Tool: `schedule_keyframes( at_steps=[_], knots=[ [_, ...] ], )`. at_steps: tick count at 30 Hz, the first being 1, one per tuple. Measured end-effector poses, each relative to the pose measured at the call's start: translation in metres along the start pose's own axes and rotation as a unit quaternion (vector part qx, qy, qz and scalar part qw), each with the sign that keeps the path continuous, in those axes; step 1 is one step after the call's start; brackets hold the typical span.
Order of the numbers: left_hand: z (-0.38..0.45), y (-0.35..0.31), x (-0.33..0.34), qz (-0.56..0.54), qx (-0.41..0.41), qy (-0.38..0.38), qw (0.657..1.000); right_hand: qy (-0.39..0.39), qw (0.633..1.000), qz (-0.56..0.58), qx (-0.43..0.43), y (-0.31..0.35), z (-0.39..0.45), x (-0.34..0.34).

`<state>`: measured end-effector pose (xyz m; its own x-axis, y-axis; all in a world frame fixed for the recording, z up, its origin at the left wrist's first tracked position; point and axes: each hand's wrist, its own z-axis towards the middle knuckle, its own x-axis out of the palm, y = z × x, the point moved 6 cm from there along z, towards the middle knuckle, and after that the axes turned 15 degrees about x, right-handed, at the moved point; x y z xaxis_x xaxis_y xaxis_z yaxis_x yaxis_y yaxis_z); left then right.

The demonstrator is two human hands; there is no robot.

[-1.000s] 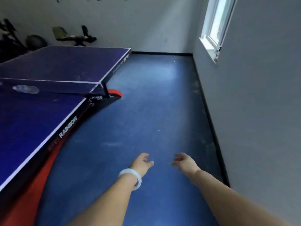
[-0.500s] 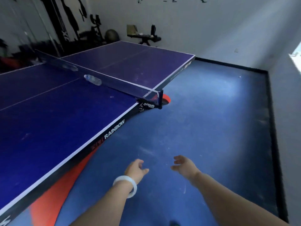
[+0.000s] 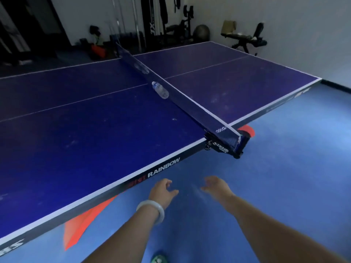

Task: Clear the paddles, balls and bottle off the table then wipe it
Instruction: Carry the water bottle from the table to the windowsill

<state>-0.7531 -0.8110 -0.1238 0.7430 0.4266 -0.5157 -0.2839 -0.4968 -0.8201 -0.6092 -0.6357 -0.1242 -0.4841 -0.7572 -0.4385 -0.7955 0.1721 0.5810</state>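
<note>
A clear plastic bottle (image 3: 160,90) lies on its side on the blue table-tennis table (image 3: 85,133), tight against the near face of the net (image 3: 190,103). A second pale shape (image 3: 141,68) shows dimly through the net farther along; what it is I cannot tell. My left hand (image 3: 163,189), with a white bangle on the wrist, hovers over the floor just off the table's side edge, fingers apart and empty. My right hand (image 3: 216,186) hangs beside it, also empty with fingers spread. No paddles or balls are visible.
The net clamp (image 3: 226,145) juts out past the table's side edge. Red table legs (image 3: 81,224) show under the top. Gym benches and racks (image 3: 245,37) line the far wall. Blue floor stretches to the right. A green shoe (image 3: 158,259) shows at the bottom.
My view has swung left from the floor and window wall onto the table. Both hands stay out in front, empty, and are now close to the table's side edge.
</note>
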Motion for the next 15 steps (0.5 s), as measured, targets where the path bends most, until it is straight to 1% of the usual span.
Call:
schedule_keyframes(
  at_steps=[4,10,13,15],
  knots=[
    [0.069,0.006,-0.03,0.017,0.003,-0.02,1.0,0.019,0.999,-0.028,-0.007,0.059,0.052,0.011],
    [0.165,-0.003,-0.085,0.024,0.007,-0.024,0.999,0.037,0.998,-0.045,-0.031,0.158,0.11,0.015],
    [0.201,-0.009,-0.105,0.027,0.005,-0.023,0.999,0.048,0.998,-0.032,-0.019,0.193,0.135,0.017],
    [0.222,-0.012,-0.116,0.029,0.0,-0.025,0.999,0.049,0.998,-0.043,-0.014,0.212,0.153,0.021]
  ],
)
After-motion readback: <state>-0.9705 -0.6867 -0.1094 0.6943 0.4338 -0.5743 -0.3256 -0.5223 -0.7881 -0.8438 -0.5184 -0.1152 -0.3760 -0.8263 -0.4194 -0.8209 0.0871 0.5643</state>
